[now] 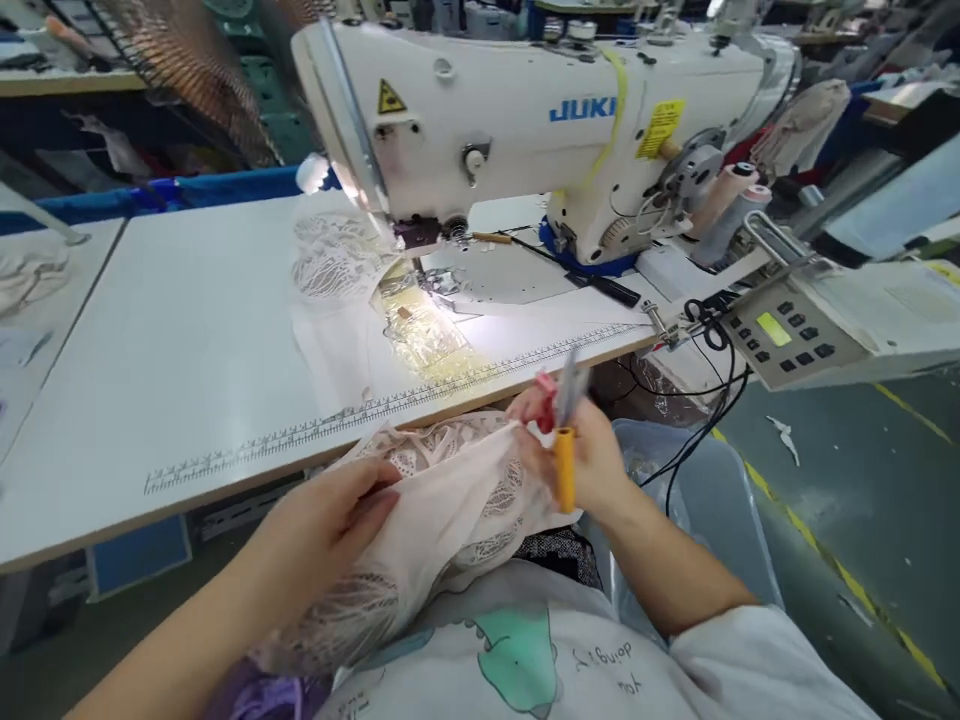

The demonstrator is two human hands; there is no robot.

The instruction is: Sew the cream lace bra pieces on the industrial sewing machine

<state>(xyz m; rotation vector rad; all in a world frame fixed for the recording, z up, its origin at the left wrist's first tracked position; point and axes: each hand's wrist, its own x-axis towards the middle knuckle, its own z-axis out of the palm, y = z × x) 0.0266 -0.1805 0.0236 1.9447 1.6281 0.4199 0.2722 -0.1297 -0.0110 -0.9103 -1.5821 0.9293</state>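
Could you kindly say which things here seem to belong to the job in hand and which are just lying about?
Likely part of the job:
pale pink lace-panelled fabric, touched by the left hand;
orange-handled metal cutters, in the right hand;
white JUKI sewing machine.

Apparently loose:
black-handled tool on the white tabletop;
small white scrap on the green floor.

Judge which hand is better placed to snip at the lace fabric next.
Probably the right hand: it holds the scissors, close to the lace fabric. The left hand shows no tool.
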